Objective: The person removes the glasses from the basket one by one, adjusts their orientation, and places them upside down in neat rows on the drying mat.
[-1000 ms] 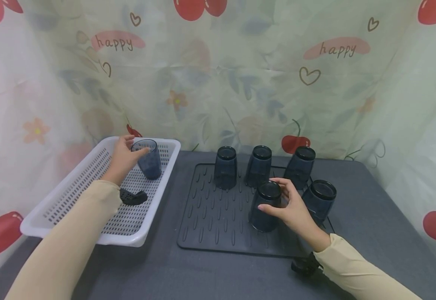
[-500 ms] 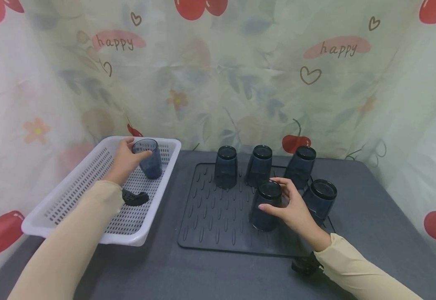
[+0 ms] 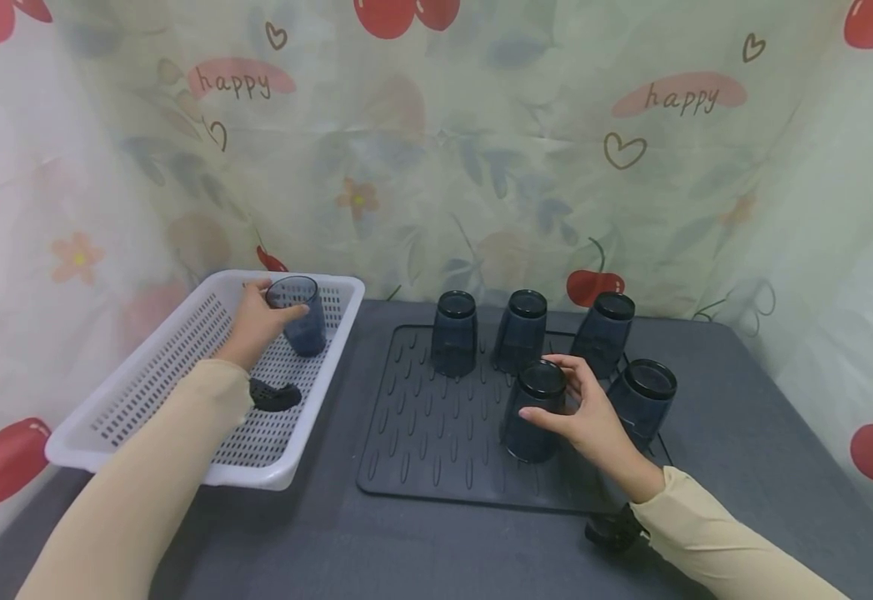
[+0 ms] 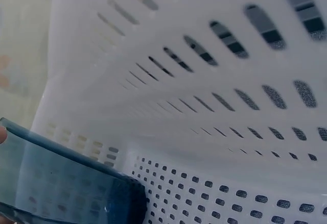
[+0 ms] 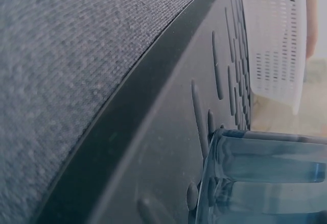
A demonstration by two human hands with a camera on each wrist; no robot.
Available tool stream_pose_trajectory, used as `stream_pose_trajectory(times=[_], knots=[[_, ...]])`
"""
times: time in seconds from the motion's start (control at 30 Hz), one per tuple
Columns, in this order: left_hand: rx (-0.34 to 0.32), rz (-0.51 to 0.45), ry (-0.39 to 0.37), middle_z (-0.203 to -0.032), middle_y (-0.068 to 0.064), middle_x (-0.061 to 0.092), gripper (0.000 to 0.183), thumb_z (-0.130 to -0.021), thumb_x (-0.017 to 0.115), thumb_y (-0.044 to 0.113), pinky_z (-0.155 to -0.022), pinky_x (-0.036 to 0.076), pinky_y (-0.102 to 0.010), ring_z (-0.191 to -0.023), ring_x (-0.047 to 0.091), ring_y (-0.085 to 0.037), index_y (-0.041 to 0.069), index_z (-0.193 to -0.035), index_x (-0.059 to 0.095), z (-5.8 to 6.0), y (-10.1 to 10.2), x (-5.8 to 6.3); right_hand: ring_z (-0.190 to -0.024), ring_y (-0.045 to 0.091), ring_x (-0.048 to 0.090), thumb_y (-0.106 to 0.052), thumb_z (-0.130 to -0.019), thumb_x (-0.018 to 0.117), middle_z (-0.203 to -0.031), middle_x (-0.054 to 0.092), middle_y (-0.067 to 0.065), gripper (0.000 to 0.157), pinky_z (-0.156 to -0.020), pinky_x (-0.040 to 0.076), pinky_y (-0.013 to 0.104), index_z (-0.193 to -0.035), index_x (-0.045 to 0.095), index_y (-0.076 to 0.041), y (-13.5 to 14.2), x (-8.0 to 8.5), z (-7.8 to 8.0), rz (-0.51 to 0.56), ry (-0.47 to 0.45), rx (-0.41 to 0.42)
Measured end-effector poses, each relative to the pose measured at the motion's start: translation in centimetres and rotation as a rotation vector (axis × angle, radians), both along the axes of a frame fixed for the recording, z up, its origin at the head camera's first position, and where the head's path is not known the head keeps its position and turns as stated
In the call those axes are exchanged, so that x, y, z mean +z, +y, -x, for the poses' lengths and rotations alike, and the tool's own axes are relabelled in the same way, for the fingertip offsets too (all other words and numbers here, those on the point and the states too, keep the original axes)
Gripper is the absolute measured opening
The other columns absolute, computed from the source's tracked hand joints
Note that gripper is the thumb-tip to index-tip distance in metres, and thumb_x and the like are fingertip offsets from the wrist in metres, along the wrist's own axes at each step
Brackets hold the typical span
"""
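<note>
Inside the white basket at the left, my left hand [image 3: 254, 327] holds an upright blue-grey drinking glass [image 3: 308, 327] near its rim, thumb on the near side. The left wrist view shows this glass [image 4: 71, 183] tilted across the lower left, its base close to the basket floor. My right hand [image 3: 594, 423] grips an upside-down glass [image 3: 528, 432] on the dark drying mat [image 3: 421, 433], thumb in front and fingers behind. In the right wrist view, that glass [image 5: 271, 178] has its rim against the ribbed mat.
Several more glasses stand upside down on the mat: one at back left [image 3: 454, 335], others along the back and right. The perforated basket [image 3: 278, 475] has raised walls. A black strap [image 3: 274, 395] shows at my left wrist. Grey cloth [image 3: 406, 550] covers the table; a printed curtain hangs behind.
</note>
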State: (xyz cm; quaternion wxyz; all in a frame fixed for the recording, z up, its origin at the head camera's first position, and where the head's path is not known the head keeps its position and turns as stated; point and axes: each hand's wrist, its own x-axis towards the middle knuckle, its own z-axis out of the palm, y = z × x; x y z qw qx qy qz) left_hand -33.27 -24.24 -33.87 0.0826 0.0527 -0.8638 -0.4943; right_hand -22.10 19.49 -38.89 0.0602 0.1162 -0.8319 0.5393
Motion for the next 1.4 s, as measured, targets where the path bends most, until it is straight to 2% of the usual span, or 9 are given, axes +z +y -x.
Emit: stream_pose_trajectory(times=[0.27, 0.5, 0.83, 1.4], knots=[[-0.005, -0.014, -0.035, -0.155, -0.027, 0.018, 0.089, -0.091, 0.065, 0.02, -0.116, 0.025, -0.053, -0.143, 0.023, -0.041, 0.001, -0.153, 0.003, 0.1, 0.1, -0.2, -0.131, 0.032, 0.045, -0.018, -0.077, 0.083, -0.13, 0.048, 0.014, 0.076, -0.114, 0.022, 0.061, -0.139, 0.038, -0.014, -0.2, 0.3, -0.3, 0.012, -0.014, 0.008], [0.01, 0.027, -0.053, -0.155, -0.028, 0.018, 0.093, -0.089, 0.067, 0.022, -0.116, 0.025, -0.053, -0.143, 0.022, -0.042, 0.002, -0.153, 0.002, 0.5, 0.1, -0.5, -0.131, 0.031, 0.045, -0.018, -0.077, 0.083, -0.129, 0.048, 0.013, 0.076, -0.114, 0.022, 0.06, -0.139, 0.038, -0.015, -0.2, 0.4, -0.4, 0.019, -0.019, 0.011], [0.004, 0.038, -0.054, -0.156, -0.028, 0.017, 0.095, -0.088, 0.068, 0.018, -0.116, 0.025, -0.053, -0.144, 0.021, -0.042, 0.004, -0.153, 0.001, 0.9, 0.2, -1.1, -0.13, 0.031, 0.046, -0.019, -0.077, 0.083, -0.13, 0.047, 0.013, 0.077, -0.114, 0.024, 0.06, -0.139, 0.037, -0.015, -0.1, 0.5, -0.4, 0.024, -0.019, 0.009], [-0.019, 0.016, -0.08, -0.158, -0.027, 0.012, 0.101, -0.086, 0.071, 0.018, -0.116, 0.023, -0.054, -0.146, 0.017, -0.041, 0.005, -0.153, -0.003, 0.8, 0.3, -0.5, -0.129, 0.031, 0.046, -0.021, -0.076, 0.084, -0.13, 0.047, 0.011, 0.079, -0.113, 0.025, 0.06, -0.139, 0.037, -0.018, 0.1, 0.1, -0.1, 0.022, -0.024, 0.007]])
